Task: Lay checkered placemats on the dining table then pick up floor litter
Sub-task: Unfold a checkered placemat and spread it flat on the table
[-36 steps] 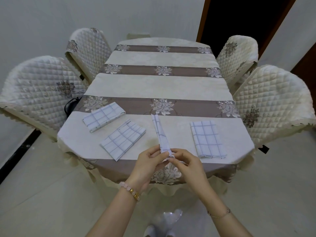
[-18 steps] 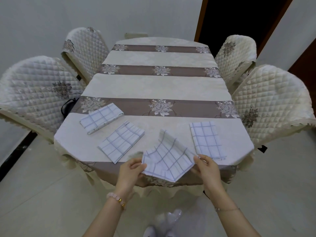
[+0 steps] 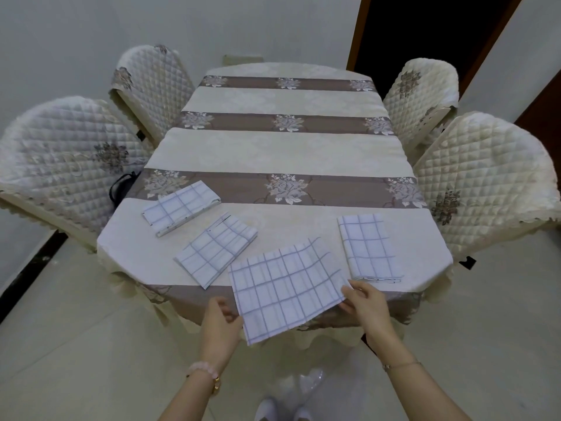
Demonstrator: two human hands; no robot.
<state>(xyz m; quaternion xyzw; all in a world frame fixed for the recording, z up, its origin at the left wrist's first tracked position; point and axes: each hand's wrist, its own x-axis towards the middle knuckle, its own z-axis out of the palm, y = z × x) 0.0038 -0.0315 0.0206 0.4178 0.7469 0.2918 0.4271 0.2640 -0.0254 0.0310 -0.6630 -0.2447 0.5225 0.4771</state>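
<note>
A white placemat with a thin grey-blue check [image 3: 287, 288] is spread open over the near edge of the dining table [image 3: 282, 153], its near part hanging past the edge. My left hand [image 3: 220, 322] grips its near left edge and my right hand [image 3: 365, 303] pinches its right corner. Three folded checkered placemats lie on the near part of the table: one at the left [image 3: 181, 207], one left of centre [image 3: 216, 250], one at the right [image 3: 368, 247].
Four quilted cream chairs ring the table: two on the left [image 3: 63, 165] [image 3: 150, 86] and two on the right [image 3: 488, 180] [image 3: 420, 95]. A dark doorway [image 3: 425, 28] opens at the back right. Pale tiled floor [image 3: 66, 344] surrounds me, and my white shoes [image 3: 283, 411] show at the bottom.
The placemat went from a narrow folded strip held in both hands to a broad open sheet. My hands have moved apart and drawn it toward the near table edge.
</note>
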